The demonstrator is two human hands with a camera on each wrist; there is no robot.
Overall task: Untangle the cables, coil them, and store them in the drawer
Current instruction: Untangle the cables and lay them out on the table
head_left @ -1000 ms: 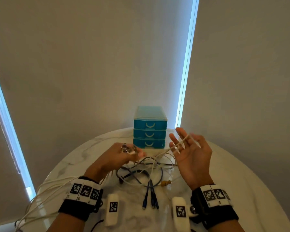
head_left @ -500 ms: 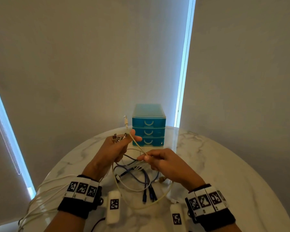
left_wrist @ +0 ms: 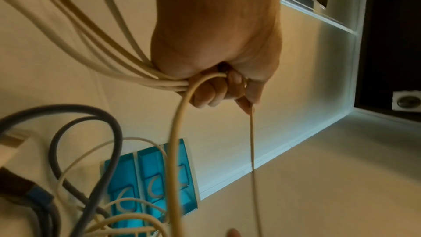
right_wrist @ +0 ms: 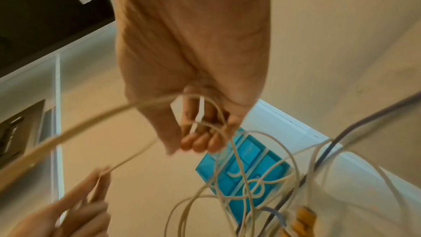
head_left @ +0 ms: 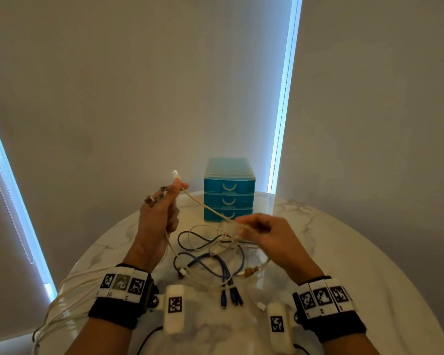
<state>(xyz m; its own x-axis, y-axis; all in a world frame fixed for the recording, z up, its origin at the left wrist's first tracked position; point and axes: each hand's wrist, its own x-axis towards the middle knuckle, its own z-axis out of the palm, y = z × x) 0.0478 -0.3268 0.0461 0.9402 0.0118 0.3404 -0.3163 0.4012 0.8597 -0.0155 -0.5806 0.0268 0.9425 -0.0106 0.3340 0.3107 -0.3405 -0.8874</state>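
Observation:
My left hand (head_left: 176, 187) is raised above the marble table (head_left: 344, 252) and pinches a cream cable (head_left: 208, 207) just below its white plug (head_left: 174, 173). That fist (left_wrist: 227, 93) also grips several cream loops (left_wrist: 127, 71), which hang off the table's left edge (head_left: 69, 290). The cable runs straight down to my right hand (head_left: 241, 226), whose curled fingers (right_wrist: 198, 141) hold it together with a white connector (right_wrist: 198, 113). Under both hands lies a tangle of white and blue cables (head_left: 210, 254). The blue drawer unit (head_left: 228, 190) stands behind, all three drawers closed.
Two dark blue plugs (head_left: 230, 299) and a brass connector (head_left: 249, 271) lie at the near side of the tangle. The round table ends close to the left hand and just behind the drawer unit. Grey blinds hang behind.
The right hand, open and palm-up a second ago, has turned over and closed on the cable. The left hand has risen up and left with the plug end, lengthening the stretch between the hands.

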